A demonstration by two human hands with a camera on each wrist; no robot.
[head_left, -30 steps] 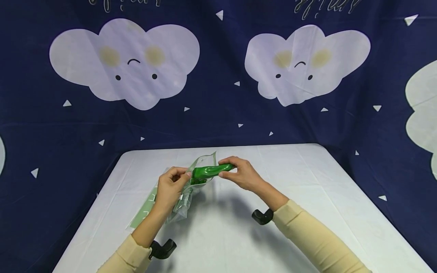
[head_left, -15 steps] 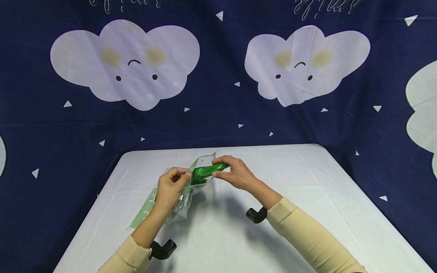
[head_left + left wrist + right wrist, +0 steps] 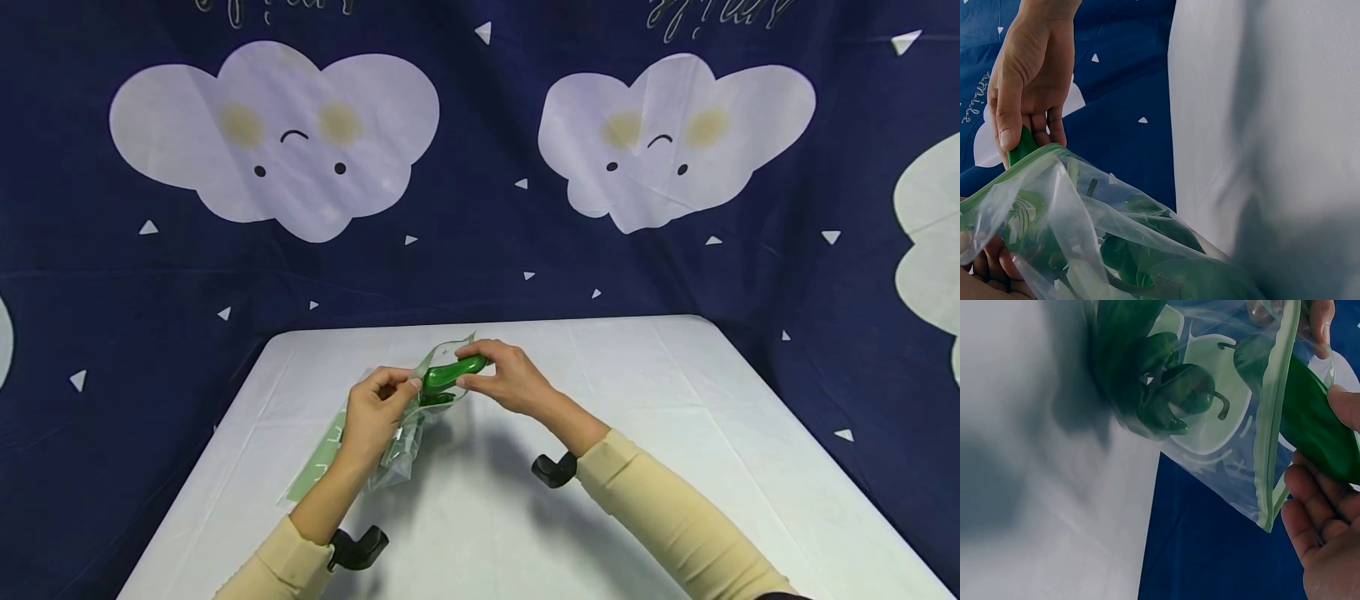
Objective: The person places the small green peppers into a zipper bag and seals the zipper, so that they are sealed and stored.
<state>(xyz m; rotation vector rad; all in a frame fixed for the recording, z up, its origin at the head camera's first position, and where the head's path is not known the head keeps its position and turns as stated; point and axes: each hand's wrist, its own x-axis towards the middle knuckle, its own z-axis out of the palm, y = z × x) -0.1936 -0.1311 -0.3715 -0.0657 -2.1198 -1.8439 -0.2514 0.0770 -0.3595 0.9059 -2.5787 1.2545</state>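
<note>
My left hand (image 3: 372, 417) pinches the rim of a clear zip bag (image 3: 1265, 444) with a pale green seal and holds its mouth apart. Between the thumb and fingers of my right hand (image 3: 506, 379) is a long green pepper (image 3: 447, 374). Its stem end (image 3: 1250, 359) is inside the bag, while the other end is still in my grip outside the mouth. Other green peppers (image 3: 1179, 387) lie deeper in the bag, seen through the plastic in both wrist views. In the left wrist view only a little of the held pepper (image 3: 1022, 147) shows above the seal.
The bag hangs over a white table (image 3: 637, 400). A flat pale green printed piece (image 3: 315, 467) is visible to the left, partly behind my left forearm. Beyond the table's far edge hangs a dark blue cloth (image 3: 480, 275) with clouds.
My right hand has moved left, sliding the pepper further into the bag, so less of it shows outside. The left hand and bag have stayed in place.
</note>
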